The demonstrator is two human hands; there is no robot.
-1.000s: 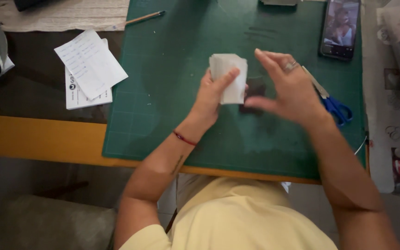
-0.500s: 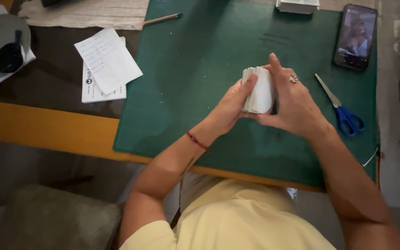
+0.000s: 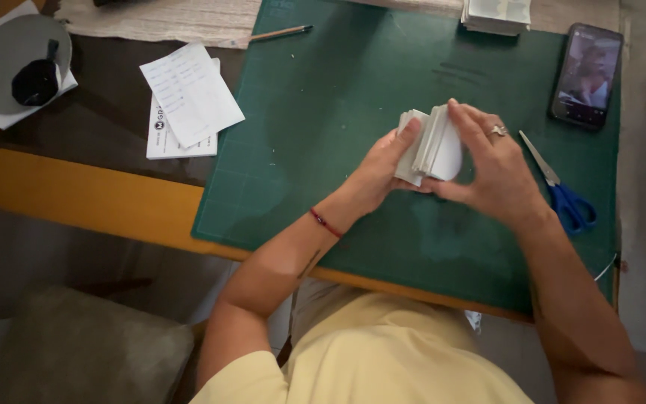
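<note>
The stack of white paper pieces [image 3: 431, 146] is up off the green cutting mat [image 3: 323, 150] now, pinched between both hands and fanned so its edges show. A second ago it looked like one flat sheet facing us; it has turned edge-on and squared up. The left hand [image 3: 379, 176] presses its thumb against the near side, the right hand [image 3: 491, 168] (ring on one finger) curls over the far side, both closed on the stack. Blue-handled scissors [image 3: 562, 194] lie just beside the right wrist, a phone [image 3: 586, 75] farther off. A pencil [image 3: 278, 33] and printed slips [image 3: 188, 97] sit well apart to the left.
</note>
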